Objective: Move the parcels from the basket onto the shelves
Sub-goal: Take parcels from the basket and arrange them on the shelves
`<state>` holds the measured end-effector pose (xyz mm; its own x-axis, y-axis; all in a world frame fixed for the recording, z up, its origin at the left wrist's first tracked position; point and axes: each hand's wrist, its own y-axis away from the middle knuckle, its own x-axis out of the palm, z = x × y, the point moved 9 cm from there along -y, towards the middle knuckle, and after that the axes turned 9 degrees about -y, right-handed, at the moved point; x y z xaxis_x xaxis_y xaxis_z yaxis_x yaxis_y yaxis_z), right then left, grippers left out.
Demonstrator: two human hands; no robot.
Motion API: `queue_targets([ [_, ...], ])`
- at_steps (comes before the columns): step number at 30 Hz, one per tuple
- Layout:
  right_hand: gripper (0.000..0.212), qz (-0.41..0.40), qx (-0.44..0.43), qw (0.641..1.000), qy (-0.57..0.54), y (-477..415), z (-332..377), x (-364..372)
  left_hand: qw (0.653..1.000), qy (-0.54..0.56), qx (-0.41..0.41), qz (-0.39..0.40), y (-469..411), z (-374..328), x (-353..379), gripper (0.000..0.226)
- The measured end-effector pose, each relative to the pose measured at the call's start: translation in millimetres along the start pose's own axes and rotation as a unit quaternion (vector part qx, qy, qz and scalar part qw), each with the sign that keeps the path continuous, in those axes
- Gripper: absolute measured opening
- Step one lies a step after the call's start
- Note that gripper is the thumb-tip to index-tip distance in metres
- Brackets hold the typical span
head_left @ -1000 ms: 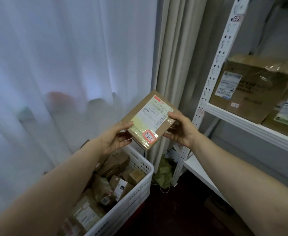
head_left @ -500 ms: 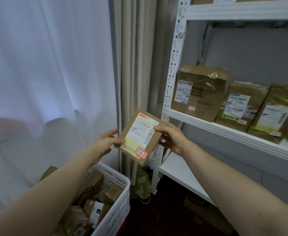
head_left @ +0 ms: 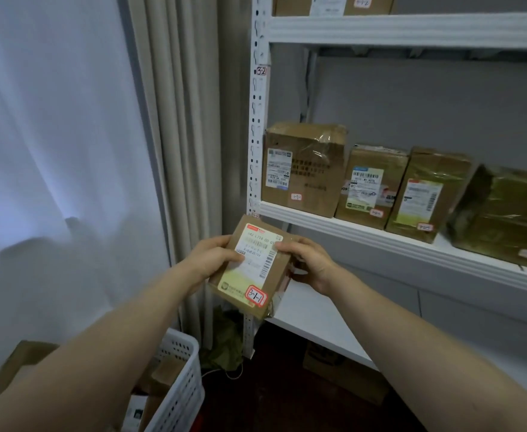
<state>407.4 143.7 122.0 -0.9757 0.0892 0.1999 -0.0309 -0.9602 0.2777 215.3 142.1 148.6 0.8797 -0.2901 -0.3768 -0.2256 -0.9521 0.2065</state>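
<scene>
White metal shelving (head_left: 412,29) is filling the right side, w/ a perforated upright post (head_left: 257,120) carrying small handwritten tags, one reading 3-2. Sheer white curtain (head_left: 53,135) is hanging at left, beige drape (head_left: 181,151) beside it, grey wall behind the shelves. Dark floor below, w/ a crumpled green bag (head_left: 224,347) sitting at the post's foot. White slotted plastic basket (head_left: 181,388) is sitting bottom left, still holding cardboard parcels.

Vs. half a sec ago: view is sitting closer to the shelving, more of the middle shelf is showing incl. a fourth taped box at far right, and the basket is sliding lower in frame. Left thumb is now pressing on the label rather than just the edge.

Small flat parcel (head_left: 253,266) is being held in front of the post, below the middle shelf board, tilted, not touching any shelf. Left hand (head_left: 212,260) and right hand (head_left: 309,263) are both clamped on it, one per side. It's brown cardboard, squarish, glossy tape, white barcode label, red-bordered sticker reading 3-1-1. Middle shelf is carrying four brown boxes (head_left: 302,169), tape-wrapped and shiny, each w/ labels.
</scene>
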Motion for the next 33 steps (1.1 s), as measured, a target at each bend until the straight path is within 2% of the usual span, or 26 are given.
queue_targets([
  [3, 0.038, -0.012, -0.006, 1.0, 0.004, 0, 3, -12, 1.0, 0.0, 0.001, 0.01, 0, -5, 10, 0.039],
  [9, 0.056, -0.006, -0.009, 1.0, -0.003, 0, 5, -17, 1.0, 0.011, 0.004, -0.001, 6, -14, 14, 0.032],
  [18, 0.066, 0.0, -0.011, 1.0, -0.011, 1, 4, -15, 1.0, 0.011, 0.0, -0.015, 12, -15, 11, 0.033],
  [21, 0.075, 0.007, -0.013, 1.0, -0.008, 3, 7, -13, 1.0, 0.014, 0.002, -0.017, 14, -18, 11, 0.032],
  [27, 0.058, 0.013, -0.022, 1.0, -0.007, 4, 11, -12, 1.0, 0.008, 0.006, -0.012, 15, -21, 9, 0.031],
  [31, 0.031, 0.019, -0.025, 0.999, -0.007, 6, 15, -8, 1.0, 0.005, 0.009, -0.012, 12, -21, 6, 0.031],
  [33, 0.027, 0.019, -0.029, 0.999, -0.005, 6, 17, -7, 1.0, 0.004, 0.009, -0.015, 11, -21, 4, 0.031],
])
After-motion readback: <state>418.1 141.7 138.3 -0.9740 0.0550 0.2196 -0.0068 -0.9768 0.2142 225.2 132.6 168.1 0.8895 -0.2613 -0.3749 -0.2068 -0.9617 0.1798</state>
